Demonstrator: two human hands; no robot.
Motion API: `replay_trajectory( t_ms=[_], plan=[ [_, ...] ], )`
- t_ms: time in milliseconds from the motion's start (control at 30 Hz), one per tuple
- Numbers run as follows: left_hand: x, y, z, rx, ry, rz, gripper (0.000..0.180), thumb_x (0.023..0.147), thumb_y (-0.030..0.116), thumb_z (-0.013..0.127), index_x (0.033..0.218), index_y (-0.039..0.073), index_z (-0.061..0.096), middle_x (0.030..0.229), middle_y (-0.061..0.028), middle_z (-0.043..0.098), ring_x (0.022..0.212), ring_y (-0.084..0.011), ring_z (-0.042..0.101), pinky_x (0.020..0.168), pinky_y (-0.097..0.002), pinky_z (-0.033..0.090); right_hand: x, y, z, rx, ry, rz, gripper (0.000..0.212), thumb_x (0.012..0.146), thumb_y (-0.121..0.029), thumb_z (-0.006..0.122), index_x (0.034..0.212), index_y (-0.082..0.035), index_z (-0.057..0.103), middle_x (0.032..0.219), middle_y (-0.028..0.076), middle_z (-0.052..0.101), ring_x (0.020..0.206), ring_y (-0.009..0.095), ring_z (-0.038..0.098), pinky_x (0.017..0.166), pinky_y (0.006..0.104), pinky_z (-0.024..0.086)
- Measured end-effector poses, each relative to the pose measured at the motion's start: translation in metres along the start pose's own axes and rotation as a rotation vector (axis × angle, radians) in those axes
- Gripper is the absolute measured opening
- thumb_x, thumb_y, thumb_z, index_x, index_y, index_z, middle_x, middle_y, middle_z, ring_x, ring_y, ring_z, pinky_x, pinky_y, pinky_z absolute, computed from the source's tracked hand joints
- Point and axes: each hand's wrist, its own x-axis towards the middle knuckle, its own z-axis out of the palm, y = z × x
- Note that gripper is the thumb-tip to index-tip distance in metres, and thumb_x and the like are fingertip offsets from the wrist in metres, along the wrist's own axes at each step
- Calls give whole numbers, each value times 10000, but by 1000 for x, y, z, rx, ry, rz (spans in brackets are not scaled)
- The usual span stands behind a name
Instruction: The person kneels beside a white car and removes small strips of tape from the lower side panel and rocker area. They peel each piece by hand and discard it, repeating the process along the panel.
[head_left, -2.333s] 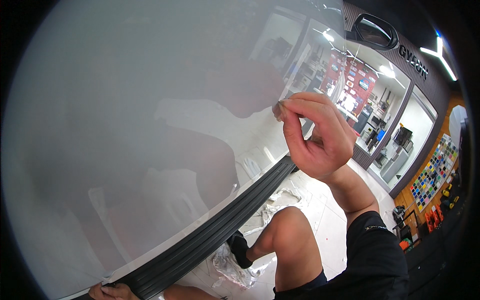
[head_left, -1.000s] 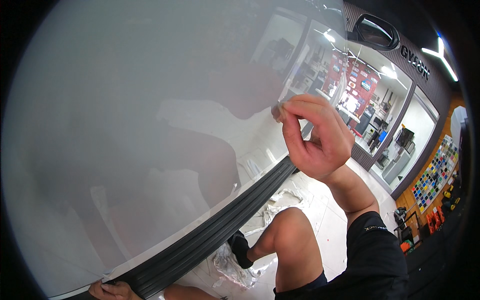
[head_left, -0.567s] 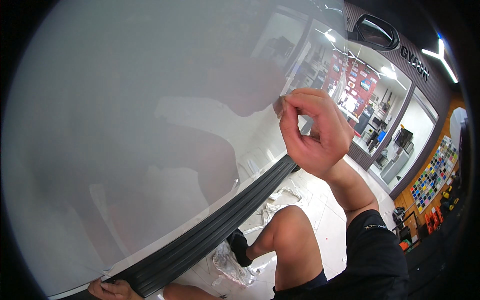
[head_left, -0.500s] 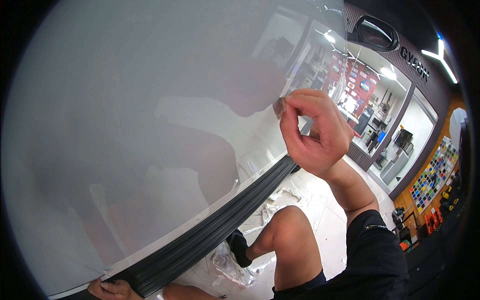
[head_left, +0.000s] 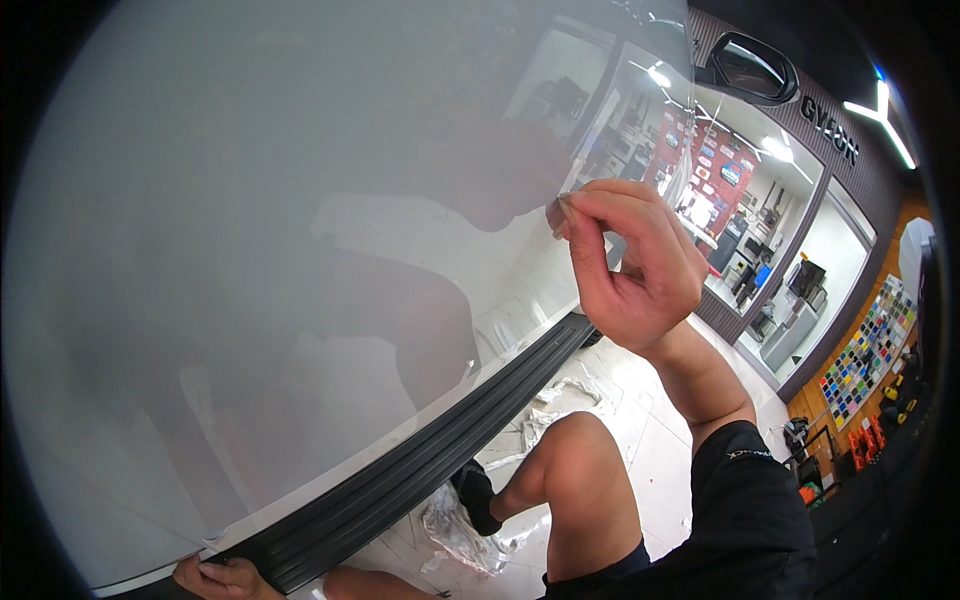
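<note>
A large glossy grey car panel (head_left: 240,290) fills the left side and mirrors dark shapes. Near its far right edge my right hand (head_left: 640,265) is closed in a pinch, thumb against forefinger. A small dark greyish patch shows at the fingertips; whether it is a thin piece or a reflection, I cannot tell. Down at the lower left, my left hand (head_left: 228,580) is curled at the panel's bottom edge, beside a small pale flap of clear film (head_left: 212,544). What its fingers hold is hidden. A thin line crosses the panel toward that hand.
A ribbed black side step (head_left: 430,455) runs below the panel. Crumpled clear film (head_left: 465,535) lies on the pale tiled floor (head_left: 650,440) by my foot. A side mirror (head_left: 750,68) juts out at the upper right. Beyond are a glass-fronted room and a colourful swatch board (head_left: 868,350).
My right thumb and fingers have shifted slightly rightward, still pinched, and more of the dark greyish patch shows. My left hand has moved a touch to the left.
</note>
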Motion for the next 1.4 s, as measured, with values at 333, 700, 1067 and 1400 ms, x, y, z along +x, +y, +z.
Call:
replay_trajectory(
  t_ms=[333,700,1067,1400],
  plan=[
    [-3,-5,-1,-4,10,-12,244,1062,112,437,1012,-82,577,922,-204,561,835,-348,524,785,-468,436,9,5,2,-103,-18,-209,278,727,207,737,965,72,685,890,143,702,658,179,683,575,249,562],
    [-2,-2,0,-6,10,-13,247,1072,124,444,1017,-77,576,925,-201,561,835,-349,529,787,-465,443,5,4,-1,-57,3,-143,277,737,202,740,972,68,681,916,140,710,680,167,694,595,249,572],
    [2,7,5,-19,2,-34,236,1070,122,440,999,-69,559,907,-190,546,801,-330,529,742,-447,450,-13,-3,18,403,222,339,181,836,107,799,965,26,702,934,101,692,691,139,659,611,255,550],
    [11,12,3,-7,-7,-18,245,1079,134,440,994,-64,558,891,-186,539,796,-329,522,739,-450,451,-9,0,34,187,318,191,152,833,74,824,897,12,702,893,85,675,636,121,607,532,236,472]
  ],
)
